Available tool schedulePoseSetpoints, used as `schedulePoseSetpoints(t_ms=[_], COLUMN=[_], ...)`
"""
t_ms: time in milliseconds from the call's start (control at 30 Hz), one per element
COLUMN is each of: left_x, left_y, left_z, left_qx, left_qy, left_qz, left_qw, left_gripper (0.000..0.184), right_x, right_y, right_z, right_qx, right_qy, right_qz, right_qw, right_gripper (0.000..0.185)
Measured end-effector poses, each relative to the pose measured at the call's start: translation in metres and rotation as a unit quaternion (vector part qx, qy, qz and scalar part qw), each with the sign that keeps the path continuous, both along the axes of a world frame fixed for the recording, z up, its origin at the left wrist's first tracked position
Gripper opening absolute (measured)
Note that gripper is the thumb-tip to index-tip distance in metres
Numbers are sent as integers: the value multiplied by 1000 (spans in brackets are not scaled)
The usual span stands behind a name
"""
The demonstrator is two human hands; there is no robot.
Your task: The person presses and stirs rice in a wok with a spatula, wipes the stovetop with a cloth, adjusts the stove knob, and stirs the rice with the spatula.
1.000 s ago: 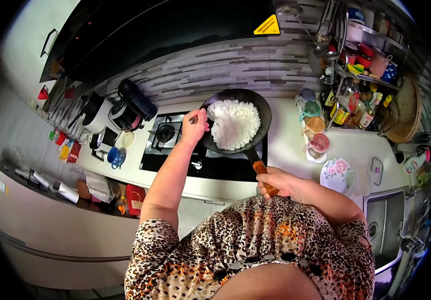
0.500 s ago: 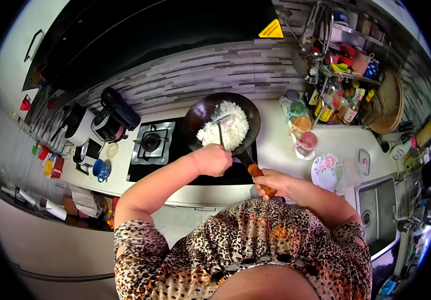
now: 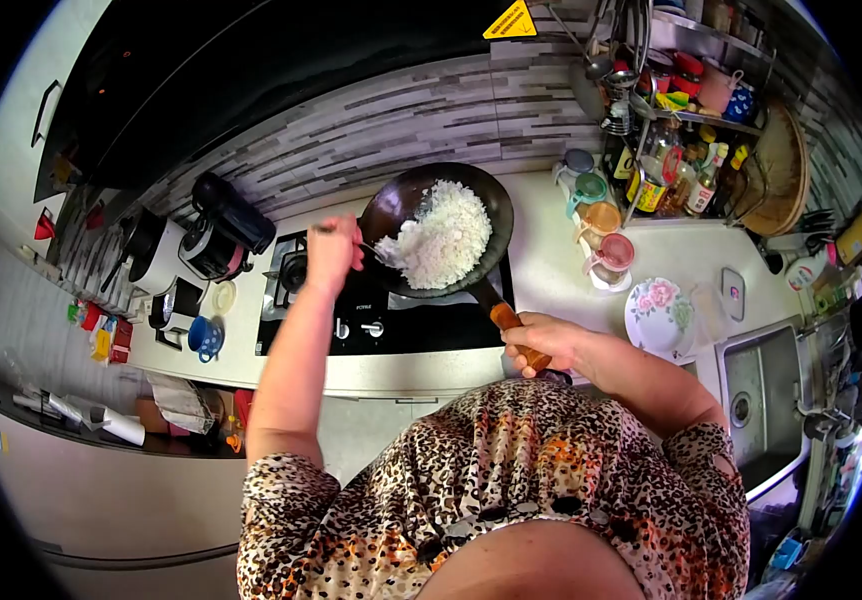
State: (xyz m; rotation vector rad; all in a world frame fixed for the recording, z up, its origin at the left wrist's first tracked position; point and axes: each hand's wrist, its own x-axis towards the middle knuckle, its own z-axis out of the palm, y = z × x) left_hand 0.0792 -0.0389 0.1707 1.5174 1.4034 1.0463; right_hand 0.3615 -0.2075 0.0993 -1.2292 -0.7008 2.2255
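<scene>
A dark wok (image 3: 383,205) stands over the cooktop (image 3: 416,335), holding a mound of white rice (image 3: 451,238). My right hand (image 3: 541,343) is wrapped around the wok's wooden handle (image 3: 504,317). At the wok's left rim, my left hand (image 3: 334,252) is closed on the thin handle of a metal spatula (image 3: 381,257). The spatula's far end meets the left side of the rice, and its exact shape is partly hidden there. Some rice looks blurred by motion near it.
Left of the cooktop are a blue cup (image 3: 205,338) and a rice cooker (image 3: 214,250). Several lidded seasoning jars (image 3: 612,255) line the counter to the right, near a floral plate (image 3: 659,316). The sink (image 3: 761,400) lies farther right, below a rack of bottles (image 3: 676,180).
My left hand has swung from the wok's front edge to its left side, taking the spatula along. The rice is now heaped more to the right. My right hand keeps its hold.
</scene>
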Motion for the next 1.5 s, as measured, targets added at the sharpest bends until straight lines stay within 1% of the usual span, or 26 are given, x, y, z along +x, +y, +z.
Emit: schedulePoseSetpoints(t_ms=[33,167,233,267,300,367,400,433,500,533,567,600,633,667,700,800,900,1033,1067,1100,1200,1233,1300,1367,1467,1500], left_x=[1,-5,-6,-14,-21,-19,-27,-32,-34,-37,-38,-36,-32,-19,-15,-9,-14,-7,-2,2,16,17,18,27,44,42], left_y=[-9,-27,-34,-35,-36,-56,-61,-65,-76,-73,-74,-76,-78,-83,-80,-61,-56,-55,-50,-50,-48,-47,-43,-41,-39,-38], left_z=[-16,-67,-83,-83,-83,-47,-36,-25,-10,-11,-13,-15,-16,-13,-18,-33,-30,-35,-44,-49,-49,-52,-64,-72,-73,-71], left_qx=[19,57,54,38,39,8,19,21,103,363,363,253,133,133,133,110,89,110,92,92,39,39,38,15,-26,-25], left_qy=[-96,-234,-258,-253,-254,-222,-143,-79,160,336,337,507,655,706,706,798,788,771,755,755,704,703,668,634,584,584], left_qz=[36,79,60,7,8,-97,-148,-155,-109,-118,-114,-111,-104,-81,-80,-113,-156,-157,-145,-142,-126,-125,-102,-84,-68,-66], left_qw=[995,967,963,967,966,970,978,985,976,861,861,816,737,691,691,581,588,607,633,634,697,699,736,769,808,809], left_gripper=[35,32,32,22,22,18,17,16,15,12,12,13,15,20,20,30,31,19,19,19,19,19,19,28,32,32], right_x=[-1,-3,-3,-2,-1,0,1,1,0,0,0,1,1,2,2,2,0,0,0,0,0,0,0,0,1,1], right_y=[0,-1,1,2,2,2,2,3,2,2,2,2,3,3,2,5,5,7,7,8,9,8,7,9,8,9], right_z=[1,1,2,2,1,2,3,3,1,3,5,7,7,6,5,-2,-2,-6,-7,-7,-6,-7,-5,-4,-4,-5], right_qx=[0,8,7,4,1,2,1,2,-2,-2,2,6,7,10,13,5,12,12,13,16,28,31,30,33,34,36], right_qy=[0,0,-7,0,6,2,1,0,-6,-7,-9,-11,-12,-9,-6,-2,-3,-13,-14,-14,-24,-36,-36,-31,-31,-32], right_qz=[0,-1,-8,-5,-3,-2,-2,1,-15,-10,-5,-1,1,-1,-4,-1,-1,14,17,22,34,46,38,28,32,32], right_qw=[1000,1000,1000,1000,1000,1000,1000,1000,1000,1000,1000,1000,1000,1000,1000,1000,1000,1000,1000,1000,999,998,998,999,998,998], right_gripper=[17,17,18,18,18,18,17,17,15,15,15,14,14,14,14,15,16,17,17,17,15,13,13,13,12,12])
